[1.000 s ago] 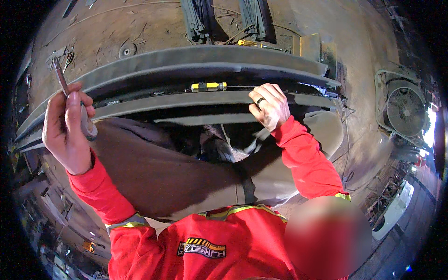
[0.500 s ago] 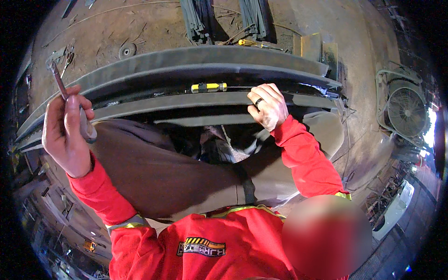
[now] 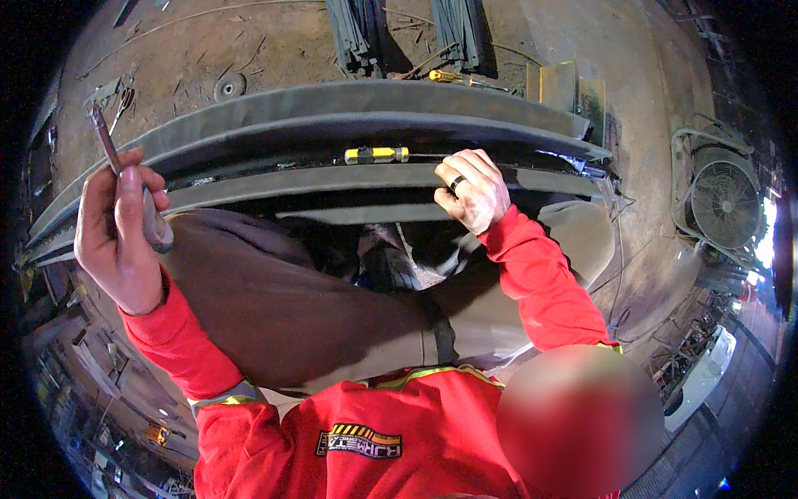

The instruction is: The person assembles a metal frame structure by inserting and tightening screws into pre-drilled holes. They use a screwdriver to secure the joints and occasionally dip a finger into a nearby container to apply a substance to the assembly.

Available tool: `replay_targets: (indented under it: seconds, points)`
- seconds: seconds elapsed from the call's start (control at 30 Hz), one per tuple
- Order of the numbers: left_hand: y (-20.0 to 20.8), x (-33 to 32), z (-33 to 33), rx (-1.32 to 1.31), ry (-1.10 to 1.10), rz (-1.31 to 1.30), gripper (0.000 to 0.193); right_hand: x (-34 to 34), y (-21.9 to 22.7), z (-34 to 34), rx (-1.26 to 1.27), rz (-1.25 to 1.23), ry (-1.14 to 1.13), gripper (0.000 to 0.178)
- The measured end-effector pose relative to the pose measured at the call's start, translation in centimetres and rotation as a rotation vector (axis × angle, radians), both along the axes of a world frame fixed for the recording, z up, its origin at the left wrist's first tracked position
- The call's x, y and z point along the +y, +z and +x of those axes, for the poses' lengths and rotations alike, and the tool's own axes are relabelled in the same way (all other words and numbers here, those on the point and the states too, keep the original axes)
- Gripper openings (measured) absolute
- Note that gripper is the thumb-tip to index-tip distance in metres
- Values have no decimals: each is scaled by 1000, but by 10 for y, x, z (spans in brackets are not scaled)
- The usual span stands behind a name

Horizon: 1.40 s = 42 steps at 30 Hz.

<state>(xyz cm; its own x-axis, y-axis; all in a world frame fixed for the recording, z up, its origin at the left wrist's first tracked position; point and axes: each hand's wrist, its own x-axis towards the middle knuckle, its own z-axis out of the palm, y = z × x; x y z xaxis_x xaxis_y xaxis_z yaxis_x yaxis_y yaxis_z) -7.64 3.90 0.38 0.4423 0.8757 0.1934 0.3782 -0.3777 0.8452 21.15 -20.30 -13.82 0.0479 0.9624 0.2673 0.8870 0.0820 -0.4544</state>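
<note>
My left hand [image 3: 116, 233] is closed round a slim tool [image 3: 106, 137] with a shiny reddish-brown shaft, raised beyond the left end of my lap. A rounded grey part shows below the fingers; I cannot tell its exact kind. My right hand [image 3: 472, 190], a dark ring on one finger, lies curled over the near steel beam [image 3: 332, 177]. Its fingertips are hidden. Just left of it, a yellow-and-black handled screwdriver [image 3: 376, 155] lies in the dark channel between the beams, its thin shaft running toward my fingers.
A second curved steel beam [image 3: 366, 96] lies beyond the channel. Past it are a yellow-handled screwdriver [image 3: 446, 76], a small wheel [image 3: 230, 86], steel plates [image 3: 558, 86] and bundled flat bars [image 3: 353, 41]. A floor fan [image 3: 726, 193] stands at the right.
My right hand has shifted slightly left along the beam, nearer the screwdriver's handle. The left hand keeps its hold on the slim tool. The view has moved a little.
</note>
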Motion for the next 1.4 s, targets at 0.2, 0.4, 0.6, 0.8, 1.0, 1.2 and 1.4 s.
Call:
replay_targets:
  seconds: [0.2,0.4,0.6,0.8,1.0,1.2,1.4]
  points:
    - [0,1,0,-13,-10,7,21,3,9,-2,28,-19,-41,24]
    - [0,0,0,-12,-4,0,22,4,-1,-7,21,34,9,25]
    - [2,-1,2,-53,18,-36,20,6,-1,-7,16,21,10,25]
    - [1,1,3,-53,-20,-15,20,13,7,-13,21,-33,-26,26]
    - [2,0,2,-3,7,-9,21,16,-1,-16,-40,-35,10,23]
    - [-1,1,2,-4,7,-6,21,29,3,-35,-16,21,7,16]
    - [0,2,3,5,1,-3,22,29,2,-36,-30,-33,32,19]
